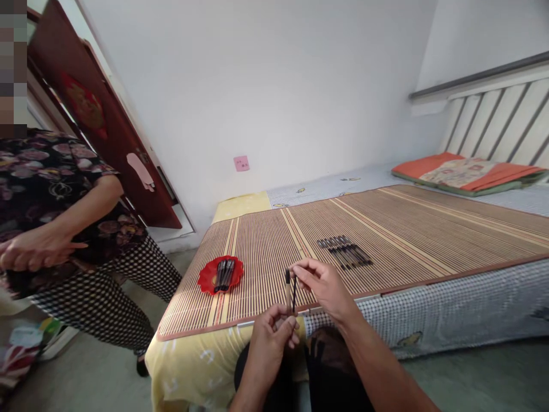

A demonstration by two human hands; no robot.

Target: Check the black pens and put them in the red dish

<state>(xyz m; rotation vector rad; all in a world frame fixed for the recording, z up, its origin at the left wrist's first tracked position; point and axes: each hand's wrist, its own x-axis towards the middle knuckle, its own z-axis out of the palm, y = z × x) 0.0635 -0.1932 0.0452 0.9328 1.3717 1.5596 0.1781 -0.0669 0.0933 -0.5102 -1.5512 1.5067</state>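
Over the bed's front edge, my left hand [274,332] is closed on a pen [288,290], which stands upright with its dark end on top. Close beside the pen is a thin dark stick [294,294], perhaps a refill. My right hand [322,284] pinches its upper end; its lower end reaches my left fingers. Beyond my right hand, several dark pen pieces [349,256] lie side by side on the striped mat [261,257], next to a row of shorter, clearer pieces [333,242]. To the left, a red scalloped plate [203,278] holds several dark pens [225,274].
Another person [64,217] in a floral top stands at the bed's left. Folded orange bedding [467,171] lies at the far right by a white slatted headboard [510,120]. A pink note [241,163] is stuck on the wall. A dark red door [103,114] stands behind the person.
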